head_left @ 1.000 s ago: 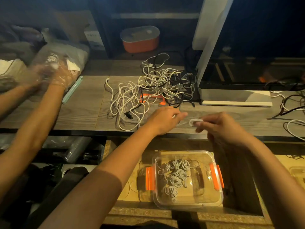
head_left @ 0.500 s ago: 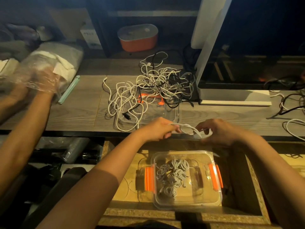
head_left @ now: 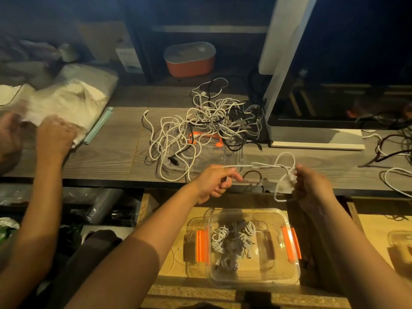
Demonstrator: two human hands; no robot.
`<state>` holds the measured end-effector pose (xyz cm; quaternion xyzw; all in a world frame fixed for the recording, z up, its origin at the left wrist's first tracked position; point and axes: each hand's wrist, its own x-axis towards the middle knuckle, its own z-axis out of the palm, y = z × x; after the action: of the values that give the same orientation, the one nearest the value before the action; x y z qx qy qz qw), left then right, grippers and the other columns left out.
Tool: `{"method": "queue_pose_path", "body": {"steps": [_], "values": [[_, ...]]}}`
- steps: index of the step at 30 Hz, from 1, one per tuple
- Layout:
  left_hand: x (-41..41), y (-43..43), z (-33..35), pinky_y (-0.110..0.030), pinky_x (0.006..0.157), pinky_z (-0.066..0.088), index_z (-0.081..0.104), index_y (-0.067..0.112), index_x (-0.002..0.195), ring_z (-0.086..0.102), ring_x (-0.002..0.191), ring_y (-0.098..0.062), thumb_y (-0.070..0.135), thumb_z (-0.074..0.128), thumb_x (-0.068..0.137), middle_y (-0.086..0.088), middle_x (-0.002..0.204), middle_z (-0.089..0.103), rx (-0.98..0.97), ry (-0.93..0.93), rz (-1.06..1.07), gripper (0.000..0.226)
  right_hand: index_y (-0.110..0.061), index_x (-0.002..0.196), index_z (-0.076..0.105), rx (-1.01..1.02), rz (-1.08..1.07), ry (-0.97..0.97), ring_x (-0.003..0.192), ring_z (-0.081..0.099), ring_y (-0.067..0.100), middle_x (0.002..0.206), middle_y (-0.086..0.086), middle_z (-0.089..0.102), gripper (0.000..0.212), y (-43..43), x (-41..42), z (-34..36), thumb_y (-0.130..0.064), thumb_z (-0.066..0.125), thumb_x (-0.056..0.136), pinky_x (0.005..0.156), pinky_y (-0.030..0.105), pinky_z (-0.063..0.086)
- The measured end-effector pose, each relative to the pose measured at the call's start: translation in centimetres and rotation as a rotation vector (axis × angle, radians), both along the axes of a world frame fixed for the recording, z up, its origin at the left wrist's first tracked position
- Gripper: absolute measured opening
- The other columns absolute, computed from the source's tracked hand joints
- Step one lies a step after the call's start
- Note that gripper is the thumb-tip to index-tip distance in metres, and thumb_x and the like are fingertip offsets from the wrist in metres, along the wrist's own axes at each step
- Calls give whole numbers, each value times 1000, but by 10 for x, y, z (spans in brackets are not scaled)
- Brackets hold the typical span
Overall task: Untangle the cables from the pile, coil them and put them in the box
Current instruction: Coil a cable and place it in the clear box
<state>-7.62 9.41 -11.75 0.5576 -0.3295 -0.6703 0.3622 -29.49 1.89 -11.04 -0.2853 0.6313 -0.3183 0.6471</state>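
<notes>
A tangled pile of white and black cables (head_left: 207, 128) lies on the wooden desk (head_left: 116, 157), partly over a clear lid with an orange clip (head_left: 206, 139). My left hand (head_left: 215, 182) pinches one end of a white cable (head_left: 265, 166). My right hand (head_left: 308, 186) grips its other part, with loops hanging by the fingers. The cable is stretched between the hands above the desk's front edge. Below them sits a clear box with orange latches (head_left: 287, 270), holding several coiled white cables (head_left: 234, 239).
Another person's two hands (head_left: 53, 137) handle a plastic bag (head_left: 73, 99) at the left of the desk. A monitor (head_left: 334, 85) stands at the right, more cables (head_left: 392, 152) beside it. An orange container (head_left: 189, 60) sits at the back.
My hands have moved apart, drawing the white cable out between them; the right hand went right. The other person's hands shifted on the bag.
</notes>
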Motion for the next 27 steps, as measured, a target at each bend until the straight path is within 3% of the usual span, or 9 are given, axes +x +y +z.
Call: {"method": "queue_pose_path", "body": {"steps": [2, 3, 6, 10, 13, 16, 19, 22, 27], "values": [[2, 2, 2, -14, 34, 14, 60, 8, 83, 23, 35, -2, 20, 35, 101, 7, 46, 36, -9, -7, 77, 33, -12, 84, 61, 103, -183, -79, 71, 53, 15, 78, 5, 56, 18, -3, -5, -6, -28, 58, 92, 71, 24, 47], [4, 3, 3, -14, 34, 15, 58, 7, 81, 23, 35, -2, 20, 35, 101, 6, 46, 35, -13, -33, 104, 33, -13, 81, 59, 94, -211, -31, 68, 52, 13, 77, 5, 55, 19, -5, -8, -8, -28, 57, 93, 68, 22, 45], [5, 3, 11, -21, 42, 27, 56, 11, 71, 30, 40, -8, 21, 38, 101, 1, 51, 37, -78, -338, 31, 36, -12, 81, 60, -74, 97, 354, 63, 47, 14, 77, 8, 53, 24, -9, -15, -5, -28, 51, 96, 59, 25, 39], [-6, 0, 26, -33, 61, 38, 58, 15, 67, 50, 60, -20, 35, 41, 99, -3, 61, 53, -185, -830, -185, 41, -8, 129, 49, -209, 431, 590, 85, 53, 19, 119, 14, 54, 32, -8, -9, 18, -8, 43, 98, 70, 26, 44], [-19, -4, 38, -34, 56, 33, 52, 18, 67, 52, 68, -25, 34, 39, 99, -2, 67, 52, -256, -1035, -282, 38, -15, 136, 45, -575, 453, 779, 117, 50, 25, 139, 10, 45, 40, 2, 5, 50, -6, 43, 97, 93, 32, 43], [-32, -6, 46, -31, 61, 31, 61, 17, 83, 50, 72, -22, 29, 40, 98, -3, 77, 54, -316, -1136, -289, 29, -15, 129, 53, -895, 699, 867, 119, 48, 18, 134, 4, 50, 36, 19, 27, 72, -12, 51, 93, 97, 27, 36], [-36, -6, 52, -31, 63, 33, 63, 16, 93, 54, 78, -26, 26, 42, 96, -10, 90, 63, -354, -1184, -256, 23, -19, 115, 61, -826, 998, 766, 98, 57, 13, 114, 1, 62, 26, 28, 41, 64, -17, 56, 89, 89, 35, 49], [-32, -6, 51, -31, 64, 35, 60, 15, 93, 58, 86, -31, 26, 45, 95, -13, 94, 64, -431, -1235, -262, 20, -25, 106, 57, -747, 1051, 708, 88, 57, 10, 98, -4, 59, 22, 28, 43, 51, -13, 59, 88, 77, 28, 50], [-27, -8, 49, -29, 64, 38, 59, 19, 104, 58, 92, -29, 22, 57, 85, -7, 100, 63, -403, -1327, -401, 19, -18, 107, 62, -785, 950, 885, 92, 54, 14, 103, 0, 57, 17, 21, 40, 39, -12, 53, 93, 81, 33, 50]]}}
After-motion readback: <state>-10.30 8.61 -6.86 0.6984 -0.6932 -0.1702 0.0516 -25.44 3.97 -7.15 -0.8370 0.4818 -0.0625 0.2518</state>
